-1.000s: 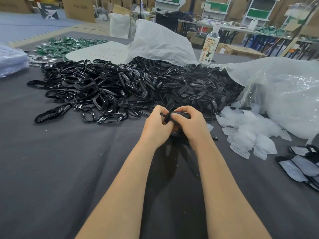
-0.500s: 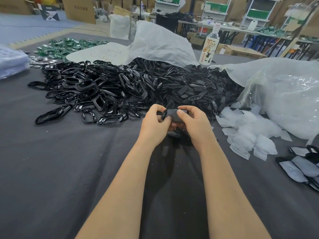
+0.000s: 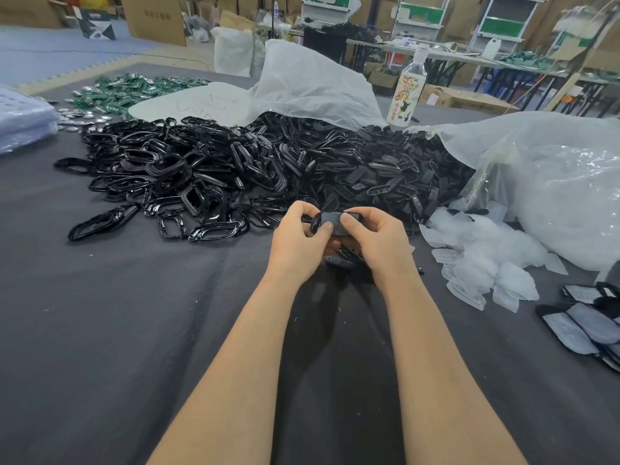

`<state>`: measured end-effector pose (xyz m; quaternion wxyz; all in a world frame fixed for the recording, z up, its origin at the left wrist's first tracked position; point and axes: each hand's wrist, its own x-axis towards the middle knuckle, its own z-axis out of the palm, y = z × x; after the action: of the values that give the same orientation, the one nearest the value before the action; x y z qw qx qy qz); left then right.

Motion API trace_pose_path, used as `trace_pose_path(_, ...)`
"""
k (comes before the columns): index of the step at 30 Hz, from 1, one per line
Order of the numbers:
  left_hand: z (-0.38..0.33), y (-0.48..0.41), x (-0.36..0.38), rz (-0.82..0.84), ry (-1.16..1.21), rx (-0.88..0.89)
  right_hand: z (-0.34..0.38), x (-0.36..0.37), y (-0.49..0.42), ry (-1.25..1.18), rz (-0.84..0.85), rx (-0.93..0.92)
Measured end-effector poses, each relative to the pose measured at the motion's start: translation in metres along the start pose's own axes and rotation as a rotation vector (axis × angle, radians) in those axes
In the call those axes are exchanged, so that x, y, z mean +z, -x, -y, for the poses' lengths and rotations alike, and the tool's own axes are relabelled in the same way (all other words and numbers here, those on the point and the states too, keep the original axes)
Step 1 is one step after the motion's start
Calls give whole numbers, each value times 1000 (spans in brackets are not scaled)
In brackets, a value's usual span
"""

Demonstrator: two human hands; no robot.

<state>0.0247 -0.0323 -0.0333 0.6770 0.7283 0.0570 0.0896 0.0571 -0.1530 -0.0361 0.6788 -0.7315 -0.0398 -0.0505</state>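
Note:
A small black plastic piece [image 3: 330, 220] with a matte grey face is held up between both hands, just above the table. My left hand [image 3: 297, 245] pinches its left end, where a glossy black ring edge shows. My right hand [image 3: 377, 239] grips its right end, thumb on the face. Behind my hands spreads a big heap of glossy black plastic frames [image 3: 188, 176] and matte black inserts [image 3: 379, 176]. A few loose black parts [image 3: 339, 260] lie under my hands.
Dark grey cloth covers the table [image 3: 134, 330]. Clear plastic bags [image 3: 553, 186] and a pile of small clear films [image 3: 486, 260] lie at the right, finished pieces [image 3: 583, 323] at the far right. A bottle [image 3: 407, 92] stands behind the heap. Green parts [image 3: 131, 90] lie far left.
Both hands lifted slightly and turned the piece so its flat grey face shows. My fingers shifted from closed over it to pinching its ends.

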Motion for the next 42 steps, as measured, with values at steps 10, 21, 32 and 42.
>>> trace_pose_path(10,1,-2,2,-3,-27,-9,-2,2,-4,-44,-59,119)
trace_pose_path(21,-1,1,4,49,12,14,3,5,-1,-145,-25,127)
trace_pose_path(32,-3,2,4,77,23,31,10,9,3,-178,-50,155)
trace_pose_path(42,0,-1,6,40,112,-20,12,5,3,-204,-102,134)
